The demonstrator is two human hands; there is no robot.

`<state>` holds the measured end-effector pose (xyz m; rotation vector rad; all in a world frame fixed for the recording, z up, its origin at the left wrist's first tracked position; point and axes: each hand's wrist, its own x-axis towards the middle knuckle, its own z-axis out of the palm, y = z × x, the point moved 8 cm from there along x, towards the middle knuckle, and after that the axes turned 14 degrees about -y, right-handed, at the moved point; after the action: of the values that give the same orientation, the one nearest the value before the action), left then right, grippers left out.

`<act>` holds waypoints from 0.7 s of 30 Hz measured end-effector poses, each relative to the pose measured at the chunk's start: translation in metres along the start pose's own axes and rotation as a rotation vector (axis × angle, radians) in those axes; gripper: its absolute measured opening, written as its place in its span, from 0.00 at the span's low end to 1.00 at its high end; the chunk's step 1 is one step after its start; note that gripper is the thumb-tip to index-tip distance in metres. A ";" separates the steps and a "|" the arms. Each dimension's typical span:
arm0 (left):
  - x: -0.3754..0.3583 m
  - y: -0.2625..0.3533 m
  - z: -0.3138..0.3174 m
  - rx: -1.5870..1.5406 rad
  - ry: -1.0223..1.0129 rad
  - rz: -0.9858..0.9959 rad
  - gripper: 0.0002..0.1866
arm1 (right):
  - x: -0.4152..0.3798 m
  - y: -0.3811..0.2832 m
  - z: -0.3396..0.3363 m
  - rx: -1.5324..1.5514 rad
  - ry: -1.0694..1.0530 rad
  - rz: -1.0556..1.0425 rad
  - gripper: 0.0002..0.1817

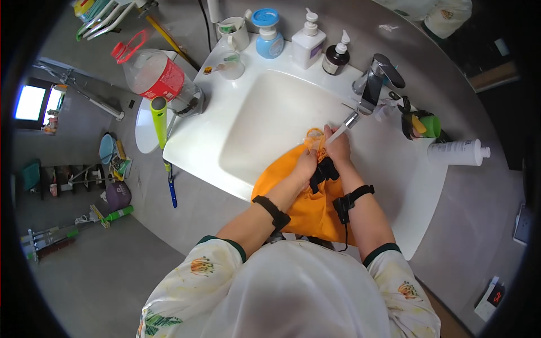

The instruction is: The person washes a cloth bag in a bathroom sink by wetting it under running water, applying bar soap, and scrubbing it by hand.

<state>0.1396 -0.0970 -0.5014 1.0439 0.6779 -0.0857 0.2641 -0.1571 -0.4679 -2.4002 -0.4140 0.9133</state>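
An orange cloth item [282, 174] with black strap-like parts [324, 173] hangs over the front of the white sink [256, 112]; its exact kind does not show. My left hand [306, 164] is closed on its gathered upper part. Just to the right, my right hand [338, 146] grips the same bunched end, close under the faucet [372, 84]. Water streams from the spout onto the cloth and my right hand. Both forearms carry black straps. The fingertips are partly hidden by the cloth.
A blue dispenser [269, 45], a white pump bottle [308, 42] and a dark pump bottle [336, 56] line the back rim. A large red-labelled bottle [163, 76] stands left. At right are a green cup [430, 127] and a white bottle [456, 152].
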 end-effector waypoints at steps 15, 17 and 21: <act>-0.003 0.004 -0.018 -0.277 0.061 -0.122 0.21 | -0.009 0.013 0.030 0.653 -0.215 0.059 0.27; 0.020 -0.011 -0.035 -0.520 0.000 -0.117 0.22 | -0.038 -0.019 0.030 0.189 0.097 -0.231 0.29; 0.017 -0.006 -0.029 -0.325 -0.070 0.035 0.15 | -0.069 -0.055 0.024 -0.083 -0.051 -0.102 0.28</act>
<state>0.1372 -0.0726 -0.5249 0.7369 0.5866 0.0188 0.1932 -0.1347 -0.4152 -2.4095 -0.5991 0.9301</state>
